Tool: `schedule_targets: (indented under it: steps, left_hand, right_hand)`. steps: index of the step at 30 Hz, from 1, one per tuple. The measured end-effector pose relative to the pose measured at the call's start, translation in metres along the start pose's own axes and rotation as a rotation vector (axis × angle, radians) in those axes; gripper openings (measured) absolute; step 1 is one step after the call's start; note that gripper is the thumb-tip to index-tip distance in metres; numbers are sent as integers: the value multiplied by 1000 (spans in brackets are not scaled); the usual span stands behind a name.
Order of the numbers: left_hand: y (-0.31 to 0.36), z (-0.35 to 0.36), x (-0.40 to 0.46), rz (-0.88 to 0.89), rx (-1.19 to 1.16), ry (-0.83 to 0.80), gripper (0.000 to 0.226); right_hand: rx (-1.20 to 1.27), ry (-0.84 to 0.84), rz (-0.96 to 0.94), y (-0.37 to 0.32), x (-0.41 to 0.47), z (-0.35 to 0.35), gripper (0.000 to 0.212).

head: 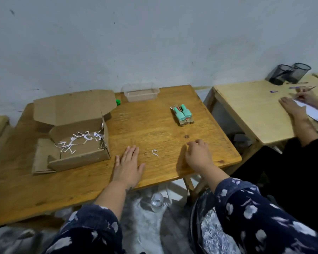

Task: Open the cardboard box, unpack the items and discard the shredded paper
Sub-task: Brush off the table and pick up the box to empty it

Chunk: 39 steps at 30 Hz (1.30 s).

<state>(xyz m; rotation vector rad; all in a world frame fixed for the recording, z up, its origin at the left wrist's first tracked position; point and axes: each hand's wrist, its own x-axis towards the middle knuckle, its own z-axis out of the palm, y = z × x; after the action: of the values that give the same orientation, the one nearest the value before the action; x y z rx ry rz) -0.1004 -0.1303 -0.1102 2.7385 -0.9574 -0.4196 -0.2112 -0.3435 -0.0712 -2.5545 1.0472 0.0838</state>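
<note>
One cardboard box (77, 142) sits open on the left part of the wooden bench (154, 129), its lid flap folded back toward the far wall and its near flap lying flat on the wood. A thin scatter of shredded paper (79, 141) lies on the box floor, mostly toward its far right corner. Right of the box, on bare wood between the two hands, lies a single curled paper strip (155, 152). The left hand (128, 165) rests flat on the bench just right of the box's near corner, fingers straight and a little spread, holding nothing. The right hand (198, 154) is near the bench's right edge, fingers loosely curled downward with the tips at the wood (nothing is visibly gripped in it). Farther back and to the right of centre, two small packages with mint-green caps (182, 114) lie side by side, touching each other. A clear plastic tray (140, 92) stands at the far edge against the wall, and a small green object (118, 102) peeks out behind the box lid. Below the near edge, a bin holding shredded paper (215, 233) shows beside the right sleeve, and a clear bottle (156, 200) stands on the floor. At a second bench (250, 107) to the right, another person's hands rest on white paper, with two dark mesh pen cups (288, 73) at the far side
</note>
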Motion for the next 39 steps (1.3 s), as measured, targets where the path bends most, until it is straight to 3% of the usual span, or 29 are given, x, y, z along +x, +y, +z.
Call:
schedule_targets:
  steps: [7, 15, 19, 28, 34, 39]
  left_hand:
    - [-18, 13, -2, 56, 129, 53, 66]
    - [-18, 13, -2, 77, 106, 82, 66]
    - [-18, 13, -2, 78, 102, 75, 66]
    - [-4, 6, 1, 44, 86, 38, 64]
    - [57, -3, 25, 231, 21, 20, 61]
    - [117, 14, 44, 335, 56, -100, 61]
  right_hand:
    - [84, 64, 24, -17, 9, 21, 36]
    - [132, 65, -344, -91, -11, 60, 29]
    - [63, 72, -375, -88, -12, 60, 28]
    - [117, 72, -196, -46, -10, 41, 26]
    - [172, 174, 34, 25, -24, 13, 19]
    - [235, 307, 201, 104, -56, -4, 18]
